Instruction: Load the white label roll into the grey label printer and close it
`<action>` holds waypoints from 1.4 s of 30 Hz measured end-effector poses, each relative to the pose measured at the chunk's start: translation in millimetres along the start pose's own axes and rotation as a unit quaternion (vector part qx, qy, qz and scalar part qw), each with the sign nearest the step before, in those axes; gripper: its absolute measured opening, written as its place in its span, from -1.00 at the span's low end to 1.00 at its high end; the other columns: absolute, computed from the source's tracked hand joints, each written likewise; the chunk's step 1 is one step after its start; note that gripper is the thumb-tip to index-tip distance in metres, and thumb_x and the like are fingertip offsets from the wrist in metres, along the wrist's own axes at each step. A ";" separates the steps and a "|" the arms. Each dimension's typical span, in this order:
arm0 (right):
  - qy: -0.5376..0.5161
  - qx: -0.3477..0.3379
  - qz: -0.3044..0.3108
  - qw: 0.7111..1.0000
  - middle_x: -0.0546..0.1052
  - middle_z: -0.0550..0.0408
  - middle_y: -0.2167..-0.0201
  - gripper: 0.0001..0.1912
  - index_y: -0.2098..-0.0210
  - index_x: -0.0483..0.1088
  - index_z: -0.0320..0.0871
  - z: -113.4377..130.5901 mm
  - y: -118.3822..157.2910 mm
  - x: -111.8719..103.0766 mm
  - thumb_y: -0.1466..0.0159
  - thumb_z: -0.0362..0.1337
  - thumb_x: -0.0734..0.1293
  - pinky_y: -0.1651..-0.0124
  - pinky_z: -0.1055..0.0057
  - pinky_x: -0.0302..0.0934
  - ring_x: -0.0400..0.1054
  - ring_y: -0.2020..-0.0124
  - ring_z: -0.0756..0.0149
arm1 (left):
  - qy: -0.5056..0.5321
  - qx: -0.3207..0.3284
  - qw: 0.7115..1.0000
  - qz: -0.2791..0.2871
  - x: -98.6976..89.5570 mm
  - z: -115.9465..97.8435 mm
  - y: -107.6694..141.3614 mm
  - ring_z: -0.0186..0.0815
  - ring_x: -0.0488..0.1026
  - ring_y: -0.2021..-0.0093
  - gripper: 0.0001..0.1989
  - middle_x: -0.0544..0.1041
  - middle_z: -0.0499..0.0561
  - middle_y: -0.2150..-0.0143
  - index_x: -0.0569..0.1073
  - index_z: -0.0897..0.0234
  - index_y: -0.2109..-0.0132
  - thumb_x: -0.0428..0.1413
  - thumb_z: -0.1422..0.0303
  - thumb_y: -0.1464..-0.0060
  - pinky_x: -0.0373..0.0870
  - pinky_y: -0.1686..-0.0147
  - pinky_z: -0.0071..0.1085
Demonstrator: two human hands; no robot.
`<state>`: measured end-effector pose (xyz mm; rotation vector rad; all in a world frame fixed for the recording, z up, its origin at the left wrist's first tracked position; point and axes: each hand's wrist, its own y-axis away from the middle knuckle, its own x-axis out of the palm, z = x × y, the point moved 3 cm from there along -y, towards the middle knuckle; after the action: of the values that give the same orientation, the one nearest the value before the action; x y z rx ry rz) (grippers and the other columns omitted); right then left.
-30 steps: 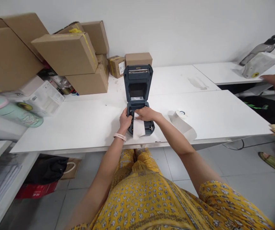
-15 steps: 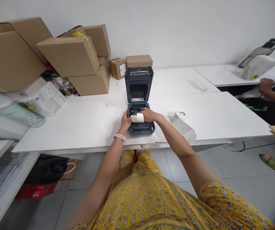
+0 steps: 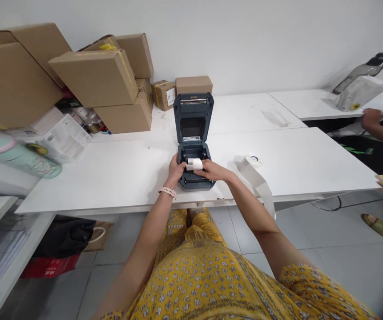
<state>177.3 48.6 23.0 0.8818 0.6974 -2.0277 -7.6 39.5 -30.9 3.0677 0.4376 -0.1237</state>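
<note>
A dark blue-grey label printer [image 3: 194, 120] stands on the white table with its lid tipped up and back. Inside its bay is a small white paper roll [image 3: 195, 164], between my two hands. My left hand [image 3: 176, 170] lies along the printer's left side, its thumb closed on the roll's left end. From the right, my right hand [image 3: 213, 171] grips the other end with curled fingers, some of them hidden. A second white label roll [image 3: 253, 160] lies to the right, and its loose strip [image 3: 261, 184] hangs over the table's front edge.
Cardboard boxes [image 3: 93, 73] are stacked at the back left, near a mint-green bottle [image 3: 33, 160]. Small cartons [image 3: 194, 84] stand behind the printer. A co-worker's hand [image 3: 371, 119] rests at a table on the far right, near a grey bottle [image 3: 361, 73].
My right hand has drawn back slightly to the right and toward me, and the paper roll in the printer has turned and shifted right. The other roll's strip now hangs lower off the edge.
</note>
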 end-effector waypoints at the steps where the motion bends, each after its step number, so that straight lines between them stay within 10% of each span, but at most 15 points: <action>1: -0.010 -0.006 -0.005 1.000 0.65 -0.14 0.11 -0.58 0.15 0.56 -0.22 -0.7 -0.2 0.5 -0.46 -0.07 0.18 -0.06 0.13 0.40 0.53 0.10 0.05 | 0.000 -0.001 1.000 0.001 0.0 -0.2 0.0 -0.08 0.54 -0.19 -0.32 0.58 0.14 -0.22 0.41 0.26 -0.29 0.18 0.46 0.05 0.46 -0.20 -0.17; 6: -0.046 -0.047 0.005 0.998 0.66 -0.12 0.13 -0.50 0.23 0.57 -0.18 -7.2 5.0 -2.4 -0.47 0.06 0.18 -0.23 0.01 0.32 0.52 0.02 0.01 | -0.009 0.006 1.000 -0.005 -0.9 0.1 -0.4 -0.06 0.55 -0.17 -0.32 0.59 0.19 -0.20 0.42 0.30 -0.27 0.19 0.47 0.06 0.46 -0.20 -0.15; 14: -0.080 -0.023 0.061 0.995 0.61 -0.04 -0.17 -0.67 -0.05 0.61 0.01 -3.0 19.2 -4.9 -0.44 -0.06 0.30 -0.56 -0.17 -0.35 0.28 -0.42 0.05 | -0.016 -0.001 1.000 -0.012 -0.9 0.1 1.9 -0.09 0.56 -0.11 -0.30 0.63 0.10 -0.11 0.43 0.23 -0.27 0.17 0.49 0.09 0.50 -0.15 -0.20; 24: 0.014 -0.018 0.020 1.000 0.26 0.02 -0.47 -0.63 -0.16 0.56 0.07 15.6 28.4 5.1 -0.44 -0.30 0.28 -0.55 -0.13 -0.15 0.18 -0.48 0.08 | -0.008 -0.006 1.000 -0.019 0.1 -4.3 3.7 -0.12 0.56 -0.05 -0.34 0.60 0.15 -0.13 0.43 0.31 -0.23 0.15 0.49 0.10 0.50 -0.06 -0.24; 42: 0.020 -0.036 -0.030 0.999 0.23 0.11 -0.49 -0.65 -0.21 0.51 0.13 41.7 62.4 23.2 -0.49 -0.13 0.28 -0.56 -0.14 -0.10 0.09 -0.52 0.13 | 0.016 -0.003 1.000 -0.020 1.0 -9.9 7.6 -0.06 0.52 -0.16 -0.34 0.56 0.22 -0.19 0.43 0.35 -0.19 0.18 0.49 0.14 0.43 -0.19 -0.17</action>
<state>205.1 -24.9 20.0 0.8716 0.8226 -2.0304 -3.8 33.0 -20.9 3.0601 0.5002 -0.0730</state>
